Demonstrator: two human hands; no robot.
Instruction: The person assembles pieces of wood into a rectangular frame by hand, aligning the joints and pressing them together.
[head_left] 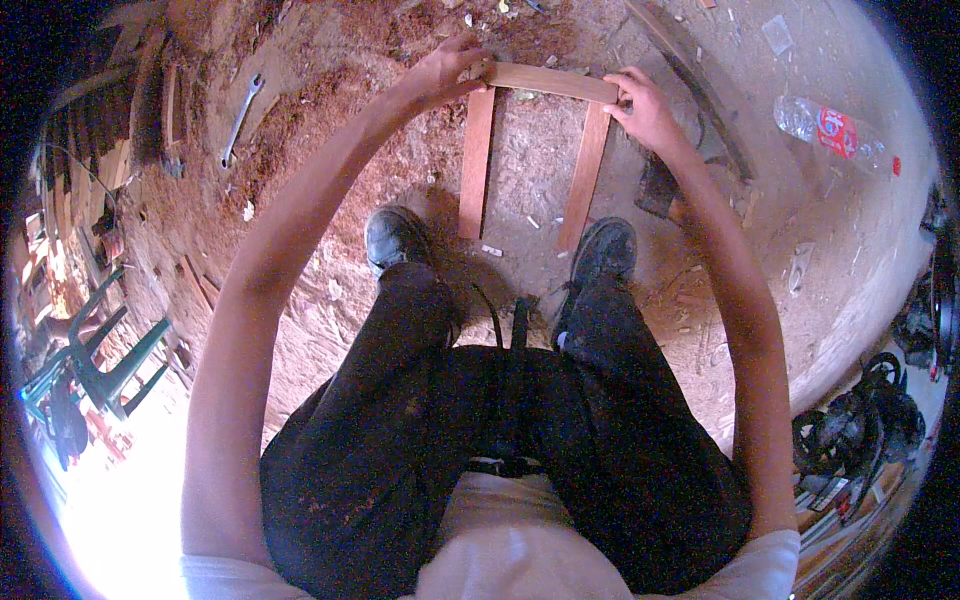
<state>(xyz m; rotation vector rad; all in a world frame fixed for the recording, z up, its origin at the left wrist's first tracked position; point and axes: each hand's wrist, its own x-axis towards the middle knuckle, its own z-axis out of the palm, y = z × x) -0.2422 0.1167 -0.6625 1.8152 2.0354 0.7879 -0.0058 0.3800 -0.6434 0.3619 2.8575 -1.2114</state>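
Fingers of left hand and right hand clamp the crossbar ends. Two slats hang below it; joints hidden under both hands. Bottle right of crossbar, blurred.

One head-worn fisheye view looks steeply down past the person's torso and legs — near the sawdust floor, which stretches beyond the fingers.

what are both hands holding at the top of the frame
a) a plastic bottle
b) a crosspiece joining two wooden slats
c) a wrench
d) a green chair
b: the left hand and right hand each grip an end of the wooden crosspiece, which sits across the tops of two upright slats on the sawdust floor.
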